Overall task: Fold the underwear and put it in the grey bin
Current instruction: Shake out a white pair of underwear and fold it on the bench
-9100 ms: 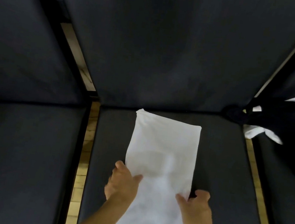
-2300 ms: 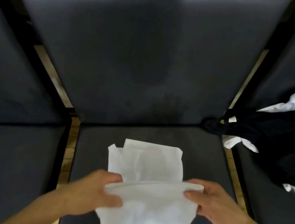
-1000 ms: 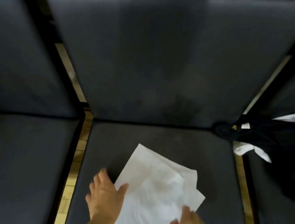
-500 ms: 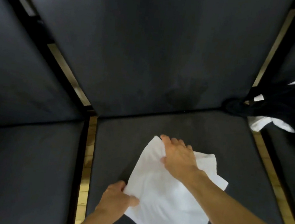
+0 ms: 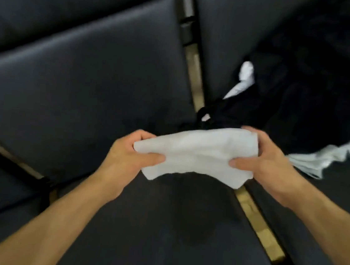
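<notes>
Lifted off the cushion since half a second ago: underwear [image 5: 198,152] was lying flat under both hands, now it's a folded white bundle held up in the air, and the view has swung right.

Left hand [image 5: 130,153] grips the bundle's left end, thumb on the near face, fingers curled behind. Right hand [image 5: 266,162] grips the right end the same way, thumb in front. Bundle spans between the two sets of fingers and sags a little in the middle; bottom edge hangs free.

Below the fingers: dark seat cushion [image 5: 158,228], nothing on it. Beyond the right fingers: pile of black clothes [image 5: 293,102] with white pieces [image 5: 337,157] on the next cushion. Grey bin not in view.

Step in hand, as I read it: carry the fold to the bin. Keep both ends pinched and level so the layers don't slip open, support the sagging middle, and lower it in flat rather than dropping it.
</notes>
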`<action>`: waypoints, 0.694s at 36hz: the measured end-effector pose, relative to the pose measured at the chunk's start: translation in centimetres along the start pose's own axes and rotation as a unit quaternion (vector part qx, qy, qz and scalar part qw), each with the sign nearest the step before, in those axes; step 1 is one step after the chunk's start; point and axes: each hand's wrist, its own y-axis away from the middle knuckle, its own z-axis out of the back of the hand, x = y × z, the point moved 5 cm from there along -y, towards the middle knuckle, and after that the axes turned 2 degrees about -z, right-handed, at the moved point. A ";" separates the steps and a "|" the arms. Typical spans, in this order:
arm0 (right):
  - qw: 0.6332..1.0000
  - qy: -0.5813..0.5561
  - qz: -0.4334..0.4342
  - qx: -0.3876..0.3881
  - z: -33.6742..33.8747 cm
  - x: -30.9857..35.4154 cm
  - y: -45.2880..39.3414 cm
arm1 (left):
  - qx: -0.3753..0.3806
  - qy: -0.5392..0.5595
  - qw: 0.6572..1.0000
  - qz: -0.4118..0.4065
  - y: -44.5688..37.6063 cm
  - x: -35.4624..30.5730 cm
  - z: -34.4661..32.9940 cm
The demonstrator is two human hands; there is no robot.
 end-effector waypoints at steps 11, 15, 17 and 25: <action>0.975 -0.065 0.104 -0.185 29.3 3.5 19.0 | 0.202 -0.028 0.970 -0.131 4.4 -16.9 -28.3; 0.951 -0.090 0.107 -0.276 40.2 1.1 27.9 | 0.283 -0.059 0.940 -0.180 8.7 -20.7 -41.6; 0.938 -0.104 0.101 -0.313 44.3 -1.0 31.6 | 0.312 -0.075 0.926 -0.198 11.1 -21.6 -47.1; 0.885 -0.147 0.030 -0.440 55.2 -13.8 46.1 | 0.436 -0.155 0.861 -0.211 20.3 -18.7 -68.1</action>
